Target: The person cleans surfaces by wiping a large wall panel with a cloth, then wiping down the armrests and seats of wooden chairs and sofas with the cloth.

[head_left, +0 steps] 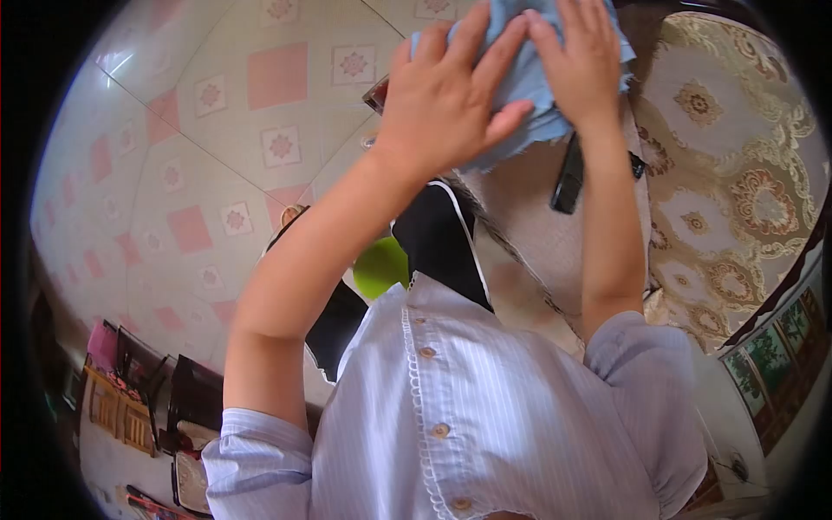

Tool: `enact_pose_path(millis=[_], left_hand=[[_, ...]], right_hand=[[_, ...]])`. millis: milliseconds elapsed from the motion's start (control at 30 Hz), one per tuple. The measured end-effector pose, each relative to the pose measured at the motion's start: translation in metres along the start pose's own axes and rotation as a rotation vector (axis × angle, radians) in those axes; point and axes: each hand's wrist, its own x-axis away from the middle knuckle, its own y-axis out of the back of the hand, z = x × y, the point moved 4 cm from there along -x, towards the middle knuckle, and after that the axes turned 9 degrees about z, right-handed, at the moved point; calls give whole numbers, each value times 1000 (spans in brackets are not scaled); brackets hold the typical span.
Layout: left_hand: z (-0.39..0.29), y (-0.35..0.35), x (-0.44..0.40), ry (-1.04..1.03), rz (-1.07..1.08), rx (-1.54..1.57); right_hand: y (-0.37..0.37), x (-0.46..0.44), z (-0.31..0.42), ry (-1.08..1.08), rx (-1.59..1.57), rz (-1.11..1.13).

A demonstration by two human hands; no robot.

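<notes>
A light blue cloth [544, 121] with frayed edges lies bunched at the top of the head view, partly cut off by the frame. My left hand [446, 95] rests palm down on its left part, fingers spread and thumb pointing right. On the cloth's right part my right hand [582, 74] lies flat, with its thumb apart from the fingers and close to the left fingertips. Both hands are open and press on the fabric. A black, flat, oblong object [568, 178] sits just below the cloth, beside my right wrist; its kind is unclear.
A beige cover [520, 195] spreads under the black object. On the right runs a seat with gold floral upholstery [693, 199]. Something round and green [381, 267] shows between my legs. Patterned tile floor [191, 156] lies left, with dark chairs [191, 390] at lower left.
</notes>
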Motion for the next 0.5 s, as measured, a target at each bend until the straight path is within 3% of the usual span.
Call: enact_pose_path(millis=[100, 267, 367, 500], left_hand=[[8, -11, 3, -43, -64, 53], [13, -32, 5, -192, -272, -141], [4, -27, 14, -175, -190, 17], [6, -49, 23, -115, -297, -69]], right_hand=[[-8, 2, -5, -2, -88, 6], [-12, 4, -9, 12, -85, -82], [-11, 11, -7, 71, -103, -77], [-18, 16, -12, 151, -80, -103]])
